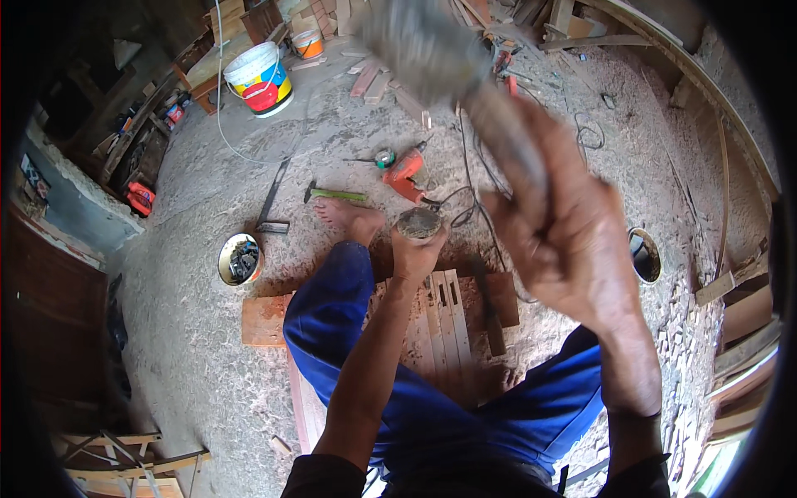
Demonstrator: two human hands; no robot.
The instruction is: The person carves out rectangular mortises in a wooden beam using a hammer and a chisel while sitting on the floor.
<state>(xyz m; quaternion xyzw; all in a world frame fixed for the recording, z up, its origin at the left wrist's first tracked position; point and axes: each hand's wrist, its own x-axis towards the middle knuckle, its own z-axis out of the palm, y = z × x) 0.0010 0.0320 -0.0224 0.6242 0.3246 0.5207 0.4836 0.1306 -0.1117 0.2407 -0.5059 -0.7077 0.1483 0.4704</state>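
Observation:
My right hand (pixel 564 232) is raised high on the right, closed on the wooden handle of a mallet, whose heavy, grayish head (pixel 423 41) is motion-blurred at the top. My left hand (pixel 413 249) grips an upright tool with a worn, round top (pixel 419 222), probably a chisel handle; its lower part is hidden. Below it lie pale wooden strips (pixel 448 319) with cut slots, on a reddish plank (pixel 261 319) between my blue-trousered legs. My bare left foot (pixel 349 217) rests just left of that hand.
Beyond lie an orange drill (pixel 403 174), a green-handled hammer (pixel 339 193), a metal square (pixel 270 207) and cables (pixel 469 166). Small buckets stand left (pixel 241 259) and right (pixel 644 255), a large bucket (pixel 261 83) farther back. Wood scraps (pixel 390 91) and stacked boards (pixel 739 349) lie around.

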